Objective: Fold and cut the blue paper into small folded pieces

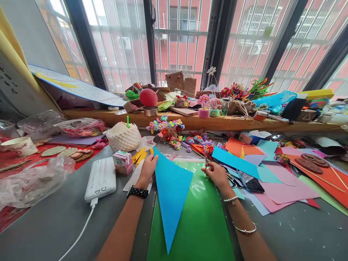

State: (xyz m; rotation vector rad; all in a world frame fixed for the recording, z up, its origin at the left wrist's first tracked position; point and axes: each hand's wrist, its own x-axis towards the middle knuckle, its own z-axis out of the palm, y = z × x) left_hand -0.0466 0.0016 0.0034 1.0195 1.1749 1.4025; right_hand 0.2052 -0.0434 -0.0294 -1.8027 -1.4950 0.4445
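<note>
My left hand [148, 170], with a dark dotted band at the wrist, is closed on the upper left edge of a blue sheet of paper [174, 192]. The sheet has a curved top edge and tapers to a point towards me, over a green mat [201, 224]. To the right of the paper, my right hand [217, 174] is closed around small dark scissors [207, 165], which point up and away. The fingers partly cover them. The scissors and the blue paper are apart. A blue paper strip [236, 162] lies just beyond my right hand.
On the left are a white power bank [101, 179] with a cable, a small pink box [123, 163] and a net-wrapped coconut [123, 137]. A phone [250, 181] and coloured paper sheets [282, 186] lie right. Crafts crowd the wooden sill [108, 117] behind.
</note>
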